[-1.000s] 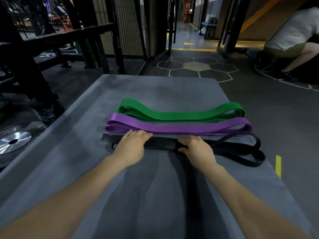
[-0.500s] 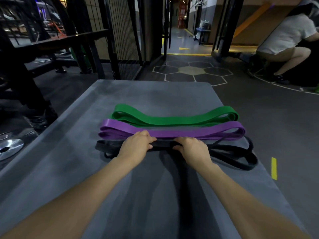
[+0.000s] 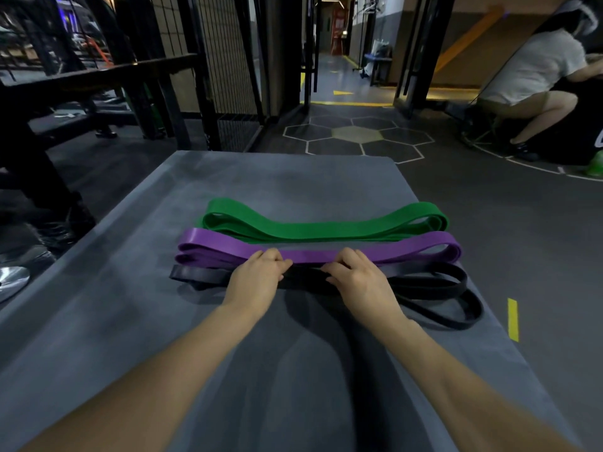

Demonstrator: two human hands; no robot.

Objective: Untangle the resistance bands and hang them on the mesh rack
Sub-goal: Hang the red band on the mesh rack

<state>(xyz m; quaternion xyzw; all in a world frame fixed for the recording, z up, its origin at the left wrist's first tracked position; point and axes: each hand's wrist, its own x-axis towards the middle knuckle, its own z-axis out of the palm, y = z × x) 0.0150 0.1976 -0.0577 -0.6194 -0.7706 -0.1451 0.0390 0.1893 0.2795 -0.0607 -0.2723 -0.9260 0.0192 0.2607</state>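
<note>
A grey padded bench carries three folded bands lying side by side across it: the green band farthest, the purple band in the middle, and the black band nearest, its right loops spreading toward the bench's right edge.

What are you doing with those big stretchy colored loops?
A person is sorting resistance bands on a gray mat. The left hand and right hand both grip the black band, the nearest one, with fingers curled over it against the purple band. The green band lies farthest away, untouched. None hangs on the mesh rack yet.
</note>
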